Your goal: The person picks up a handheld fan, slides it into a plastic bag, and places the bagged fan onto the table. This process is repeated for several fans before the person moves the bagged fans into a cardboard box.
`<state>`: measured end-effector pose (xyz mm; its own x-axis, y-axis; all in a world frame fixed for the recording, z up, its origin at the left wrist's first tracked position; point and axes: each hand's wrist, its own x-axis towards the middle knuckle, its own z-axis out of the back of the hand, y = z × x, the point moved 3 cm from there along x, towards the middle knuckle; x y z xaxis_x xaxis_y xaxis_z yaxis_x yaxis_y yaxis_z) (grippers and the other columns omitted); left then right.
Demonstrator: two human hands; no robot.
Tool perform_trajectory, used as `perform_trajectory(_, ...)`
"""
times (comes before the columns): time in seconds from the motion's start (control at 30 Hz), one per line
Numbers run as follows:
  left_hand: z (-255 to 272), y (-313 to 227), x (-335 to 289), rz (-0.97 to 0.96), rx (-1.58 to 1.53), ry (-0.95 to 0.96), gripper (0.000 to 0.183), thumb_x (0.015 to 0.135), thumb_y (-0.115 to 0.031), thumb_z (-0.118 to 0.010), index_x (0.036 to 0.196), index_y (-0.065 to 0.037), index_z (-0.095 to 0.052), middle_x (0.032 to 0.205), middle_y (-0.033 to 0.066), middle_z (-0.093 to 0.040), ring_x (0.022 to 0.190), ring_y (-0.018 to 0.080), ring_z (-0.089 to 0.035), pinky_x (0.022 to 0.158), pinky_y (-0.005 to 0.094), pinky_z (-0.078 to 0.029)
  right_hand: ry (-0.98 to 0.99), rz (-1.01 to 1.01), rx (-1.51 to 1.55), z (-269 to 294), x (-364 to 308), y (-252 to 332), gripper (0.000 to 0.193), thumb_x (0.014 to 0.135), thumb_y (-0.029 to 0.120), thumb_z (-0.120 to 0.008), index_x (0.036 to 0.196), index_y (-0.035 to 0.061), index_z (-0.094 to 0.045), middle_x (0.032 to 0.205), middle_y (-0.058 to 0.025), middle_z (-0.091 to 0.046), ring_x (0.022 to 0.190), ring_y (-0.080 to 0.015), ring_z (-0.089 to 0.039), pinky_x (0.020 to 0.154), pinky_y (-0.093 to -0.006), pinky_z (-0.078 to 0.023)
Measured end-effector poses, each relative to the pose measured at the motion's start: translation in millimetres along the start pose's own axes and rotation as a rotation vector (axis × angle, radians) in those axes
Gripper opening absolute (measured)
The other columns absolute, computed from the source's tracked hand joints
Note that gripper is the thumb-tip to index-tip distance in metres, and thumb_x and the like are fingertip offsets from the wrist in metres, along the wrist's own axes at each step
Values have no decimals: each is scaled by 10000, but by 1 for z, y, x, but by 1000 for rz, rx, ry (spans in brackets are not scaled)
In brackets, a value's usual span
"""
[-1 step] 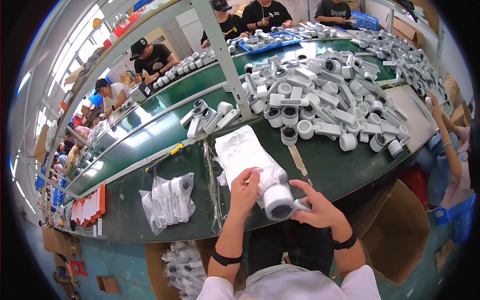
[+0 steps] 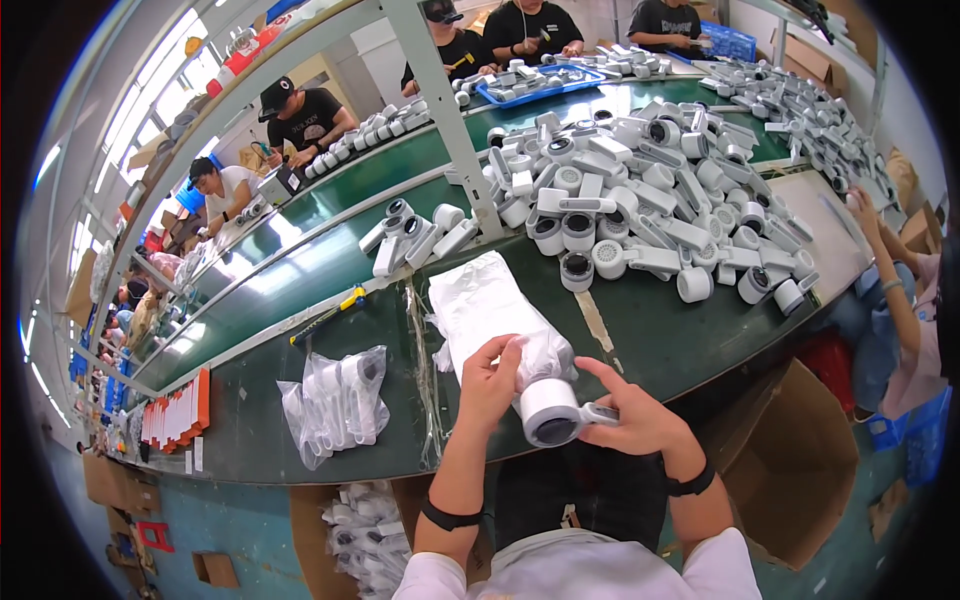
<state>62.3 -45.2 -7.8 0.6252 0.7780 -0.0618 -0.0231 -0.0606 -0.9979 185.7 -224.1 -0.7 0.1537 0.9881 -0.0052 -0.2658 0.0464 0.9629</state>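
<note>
My right hand (image 2: 640, 412) is closed on the grey handle of a white handheld fan (image 2: 550, 410), its thumb and index finger apart at the top. The fan's round head, with a dark face, is tilted toward me. My left hand (image 2: 488, 385) pinches the crumpled near end of white plastic bags (image 2: 490, 305), which lie stacked on the green table just behind the fan head. A rounded grey shape shows by the bag's edge between my hands; I cannot tell what it is. My left fingertips are partly hidden in the plastic.
A big heap of white-grey fans (image 2: 650, 200) covers the back right. Left are a bagged bundle of fans (image 2: 335, 405), a yellow-black cutter (image 2: 330, 314) and orange-white cards (image 2: 175, 412). A metal post (image 2: 440, 110) rises behind. Cardboard boxes (image 2: 790, 460) stand below; co-workers sit around.
The fan in my right hand has shifted slightly left and its handle has turned a little. My left hand stays on the plastic. At right, a co-worker's hand has moved slightly.
</note>
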Motion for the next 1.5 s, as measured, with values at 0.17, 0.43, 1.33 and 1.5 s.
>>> perform_trajectory(0.17, 9, 0, 6, -27, 59, 144, 251, 978, -195, -604, 1124, -6, -678, 832, 3, -650, 634, 80, -575, 579, 213, -452, 173, -216, -118, 10, 23, 5, 928, 878, 258, -683, 1565, 110, -77, 810, -75, -683, 632, -181, -643, 625, -286, -518)
perform_trajectory(0.43, 28, -10, 0, -127, 287, 270, 227, 995, -159, -567, 1053, 10, -707, 1013, 35, -616, 799, 76, -560, 663, 220, -444, 201, -214, -72, 0, 43, -8, 651, 906, 319, -630, 1494, 171, -393, 792, -72, -647, 584, -156, -599, 593, -306, -517)
perform_trajectory(1.33, 12, 14, -55, -361, -37, -55, 302, 1017, -223, -516, 1205, 11, -484, 1073, 112, -610, 842, 190, -657, 730, 289, -544, -627, 198, 671, -51, 73, -23, 455, 981, 156, -586, 1378, 34, -400, 1114, -73, -612, 861, -133, -624, 719, -289, -533)
perform_trajectory(1.5, -15, 43, -55, 250, -494, 168, 490, 1005, -195, -549, 1444, -94, -356, 1330, 81, -544, 1144, 183, -591, 852, 333, -545, -713, 203, 524, -72, 73, -20, 319, 921, 77, -575, 1233, 29, -525, 1015, -72, -634, 911, -187, -631, 777, -341, -501)
